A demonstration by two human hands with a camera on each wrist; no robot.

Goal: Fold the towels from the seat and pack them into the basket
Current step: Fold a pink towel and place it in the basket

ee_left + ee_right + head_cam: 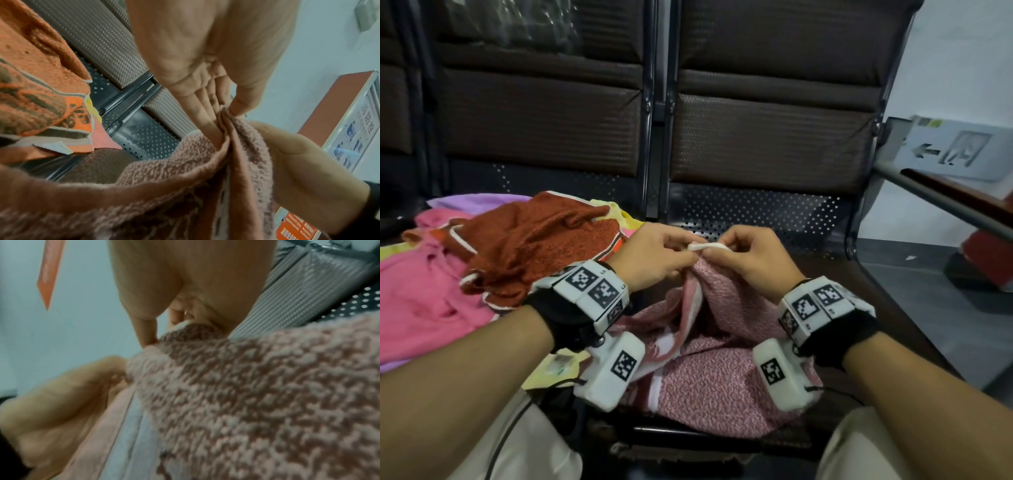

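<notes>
Evidently hunting for corners so it could be spread and folded, both hands, left (654, 255) and right (748, 255), pinched the white hem of the pink towel (722, 377), lifted off the bench (808, 212) beside the heap (517, 246).

speckled pink-and-white towel (717, 370), rust-orange towel (541, 236), plain pink towel (421, 291), brown seat (767, 137)

my arms bare to the wrists, black wrist straps, white blocky bands with black-and-white square markers on my left wrist (599, 291) and right wrist (822, 308), white camera pods underneath, thin black cables, light beige trousers (517, 445)
</notes>
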